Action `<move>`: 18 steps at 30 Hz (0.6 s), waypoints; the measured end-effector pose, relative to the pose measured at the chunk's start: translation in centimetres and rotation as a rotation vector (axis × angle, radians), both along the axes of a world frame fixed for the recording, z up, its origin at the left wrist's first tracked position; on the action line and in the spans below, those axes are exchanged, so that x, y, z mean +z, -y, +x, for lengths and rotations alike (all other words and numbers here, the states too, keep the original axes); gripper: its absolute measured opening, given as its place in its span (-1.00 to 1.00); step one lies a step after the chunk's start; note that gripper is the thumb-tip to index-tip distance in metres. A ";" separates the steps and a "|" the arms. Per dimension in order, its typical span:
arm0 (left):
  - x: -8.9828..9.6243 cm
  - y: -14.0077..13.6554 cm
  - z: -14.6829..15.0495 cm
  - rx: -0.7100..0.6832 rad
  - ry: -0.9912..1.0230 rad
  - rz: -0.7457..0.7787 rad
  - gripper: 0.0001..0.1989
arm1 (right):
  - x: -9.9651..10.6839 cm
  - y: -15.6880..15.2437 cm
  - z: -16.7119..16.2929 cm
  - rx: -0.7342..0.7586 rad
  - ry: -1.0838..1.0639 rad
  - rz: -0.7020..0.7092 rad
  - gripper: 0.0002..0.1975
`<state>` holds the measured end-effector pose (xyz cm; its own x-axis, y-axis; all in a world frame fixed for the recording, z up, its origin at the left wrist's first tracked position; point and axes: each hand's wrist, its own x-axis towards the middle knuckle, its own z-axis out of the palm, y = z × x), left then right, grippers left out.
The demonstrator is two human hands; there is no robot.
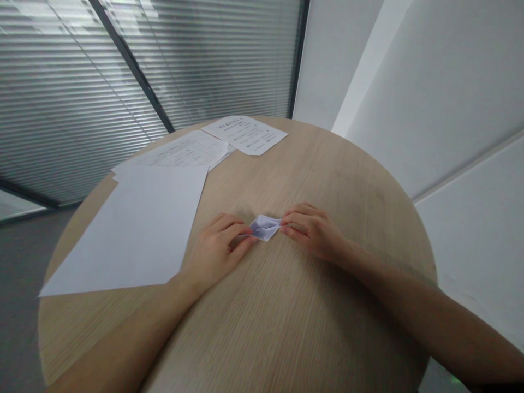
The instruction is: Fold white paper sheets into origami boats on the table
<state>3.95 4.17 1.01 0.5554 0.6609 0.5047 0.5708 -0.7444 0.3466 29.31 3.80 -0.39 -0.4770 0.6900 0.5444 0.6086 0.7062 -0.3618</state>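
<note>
A small piece of folded white paper (pixel 265 227) is held between my two hands, just over the middle of the round table. Its centre is spread into a diamond shape with a crease along it. My left hand (pixel 224 240) pinches the left end between thumb and fingers. At the opposite end, my right hand (pixel 310 229) grips the paper in the same way. Both ends are partly hidden by the fingers.
A large blank white sheet (pixel 139 229) lies to the left, overhanging the table's edge. Printed sheets (pixel 180 152) and another printed page (pixel 245 134) are behind it. The round wooden table (pixel 347 180) stands near window blinds (pixel 229 60) and a white wall (pixel 442 82).
</note>
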 end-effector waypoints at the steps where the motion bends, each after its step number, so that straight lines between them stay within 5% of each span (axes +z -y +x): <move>1: 0.0 -0.1 -0.1 0.004 0.008 -0.004 -0.84 | 0.0 0.0 0.0 -0.016 0.002 -0.013 -0.89; 18: 0.2 -0.6 -1.3 -0.001 -0.003 0.016 -0.78 | 0.0 -0.1 0.9 -0.053 0.031 -0.061 -0.87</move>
